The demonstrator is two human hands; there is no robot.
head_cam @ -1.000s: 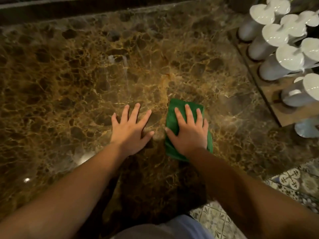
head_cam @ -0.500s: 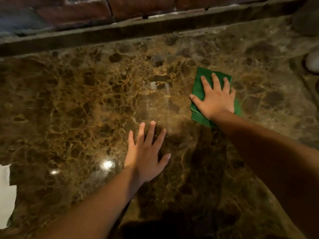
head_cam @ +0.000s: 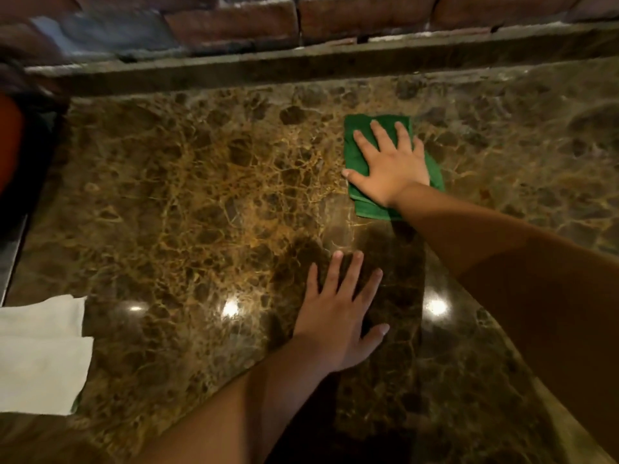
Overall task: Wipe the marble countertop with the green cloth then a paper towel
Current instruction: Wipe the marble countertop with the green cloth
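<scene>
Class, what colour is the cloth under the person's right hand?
Green. The cloth lies flat under the right hand, clearest in the head view.

My right hand [head_cam: 390,162] has pushed the green cloth [head_cam: 360,155] away from me, from the near middle of the worktop [head_cam: 187,182] up toward its back edge. My left hand [head_cam: 338,323], which lay just beside the cloth a second ago, is now well apart from it, nearer me. White paper towels [head_cam: 40,349] have come into view at the left edge.
</scene>
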